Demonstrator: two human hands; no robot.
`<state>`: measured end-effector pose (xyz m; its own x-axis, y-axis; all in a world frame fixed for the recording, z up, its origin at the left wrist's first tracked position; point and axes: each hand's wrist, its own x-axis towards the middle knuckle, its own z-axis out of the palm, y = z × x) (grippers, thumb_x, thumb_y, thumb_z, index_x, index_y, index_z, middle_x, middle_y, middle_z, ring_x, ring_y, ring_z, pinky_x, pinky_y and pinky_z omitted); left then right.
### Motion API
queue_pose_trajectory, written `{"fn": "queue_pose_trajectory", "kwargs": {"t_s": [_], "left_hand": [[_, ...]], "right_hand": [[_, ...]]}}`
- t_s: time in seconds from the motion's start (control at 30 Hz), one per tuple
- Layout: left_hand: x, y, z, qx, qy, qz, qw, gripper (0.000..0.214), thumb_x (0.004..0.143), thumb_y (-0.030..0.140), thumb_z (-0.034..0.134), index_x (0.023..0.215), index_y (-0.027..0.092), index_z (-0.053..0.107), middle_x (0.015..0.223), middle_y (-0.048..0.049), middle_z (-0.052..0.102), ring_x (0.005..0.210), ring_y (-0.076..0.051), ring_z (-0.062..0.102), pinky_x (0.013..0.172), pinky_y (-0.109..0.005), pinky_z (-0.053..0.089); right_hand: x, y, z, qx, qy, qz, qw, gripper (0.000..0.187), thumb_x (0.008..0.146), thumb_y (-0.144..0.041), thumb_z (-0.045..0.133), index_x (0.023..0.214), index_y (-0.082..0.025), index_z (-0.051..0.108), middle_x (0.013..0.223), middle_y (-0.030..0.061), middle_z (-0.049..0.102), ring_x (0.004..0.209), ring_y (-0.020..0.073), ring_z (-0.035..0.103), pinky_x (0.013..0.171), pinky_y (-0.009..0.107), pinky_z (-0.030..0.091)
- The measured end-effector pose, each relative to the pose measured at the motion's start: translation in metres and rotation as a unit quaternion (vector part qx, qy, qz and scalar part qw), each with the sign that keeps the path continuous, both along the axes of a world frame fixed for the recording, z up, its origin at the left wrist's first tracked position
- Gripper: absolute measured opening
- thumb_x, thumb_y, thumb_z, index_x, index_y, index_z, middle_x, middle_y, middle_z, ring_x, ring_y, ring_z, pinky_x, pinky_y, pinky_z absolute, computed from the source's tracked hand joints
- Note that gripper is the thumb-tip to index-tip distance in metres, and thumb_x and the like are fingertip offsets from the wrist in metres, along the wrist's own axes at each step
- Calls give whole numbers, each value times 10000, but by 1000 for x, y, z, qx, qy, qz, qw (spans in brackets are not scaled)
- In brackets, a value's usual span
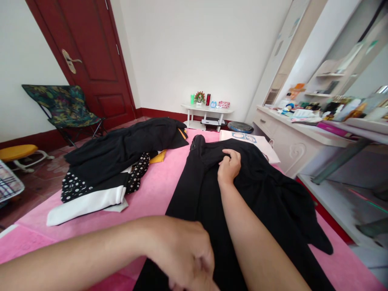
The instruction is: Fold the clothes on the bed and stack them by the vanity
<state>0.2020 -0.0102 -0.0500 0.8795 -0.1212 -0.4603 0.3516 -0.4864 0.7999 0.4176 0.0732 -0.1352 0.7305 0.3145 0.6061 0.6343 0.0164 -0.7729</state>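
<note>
A black long-sleeved garment (212, 190) lies spread over the pink bed cover, its gathered neck end away from me and one sleeve out to the right. My left hand (188, 254) is low in the view, over the garment's near part. Its fingers are curled closed on the black cloth, with the tips partly cut off by the lower edge. Farther up, my right hand (229, 166) rests on the garment's upper part. Its fingers are loosely bent and apart, touching the fabric without a visible grip.
On the left of the pink bed cover (165, 178) lies a pile of folded clothes (127, 149), black, white and dotted. A pale printed cloth (263, 145) is behind the garment. A cluttered dresser (287, 125) flanks the bed's right side; a folding chair (65, 105) stands left.
</note>
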Motion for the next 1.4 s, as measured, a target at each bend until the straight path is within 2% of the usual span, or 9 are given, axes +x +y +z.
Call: {"fn": "queue_pose_trajectory", "kwargs": {"t_s": [0.1,0.2,0.27,0.43,0.53,0.87,1.07,1.2,1.4], "left_hand": [[25,45,-16,76,-170,199,962,188,861,253,497,799,140,634,679,-12,631,552,-121,621,520,-199,482],[45,98,-46,289,-341,399,801,277,875,143,400,1042,154,620,992,-79,666,900,-174,648,826,-301,511],[51,124,-72,372,-348,412,755,380,862,130,422,1226,129,532,1253,-132,564,1160,-211,539,1003,-347,421],[49,138,-116,462,-239,311,795,467,928,259,355,1367,112,413,1478,-132,325,1374,-247,269,1125,-423,256],[48,133,-115,476,-220,309,793,480,938,295,332,1387,138,396,1495,-105,299,1384,-235,246,1133,-414,241],[46,132,-112,479,-208,311,794,493,950,306,299,1406,131,368,1506,-113,268,1392,-235,218,1134,-406,226],[47,130,-113,486,-220,306,789,487,951,301,302,1417,167,351,1509,-95,270,1394,-241,210,1129,-419,230],[47,128,-110,486,-220,297,792,479,951,307,311,1412,184,360,1511,-98,264,1392,-255,214,1116,-449,248],[47,127,-109,499,-254,277,781,461,953,293,314,1389,166,393,1482,-105,327,1380,-236,256,1140,-437,195]], "right_hand": [[5,1,6,58,-21,-5,998,296,747,-140,366,853,-186,638,950,60,599,892,194,585,800,309,450],[15,1,12,98,-37,-9,994,279,736,-131,377,844,-180,629,963,60,596,849,172,593,773,293,466],[28,2,12,95,-41,-15,995,284,722,-123,377,839,-170,631,936,64,606,833,168,600,767,287,475],[78,12,1,-149,-41,9,988,394,710,-87,372,982,-152,650,994,77,666,946,177,621,888,295,460],[103,23,-2,-319,-51,36,946,363,722,-115,454,1015,-161,662,1032,80,679,986,196,623,888,307,462],[108,30,27,-536,-137,174,815,87,556,-232,720,584,-202,644,561,-18,613,547,143,576,543,240,412],[150,24,63,-558,-161,-3,814,231,631,-403,700,749,-206,673,733,55,656,729,228,622,602,305,439],[129,35,59,-545,-260,-63,795,218,677,-214,641,890,-199,685,986,122,653,913,298,619,720,389,461],[34,79,42,-328,-431,200,817,284,823,-173,496,1068,-184,639,1132,96,628,1088,221,558,942,359,420]]}}
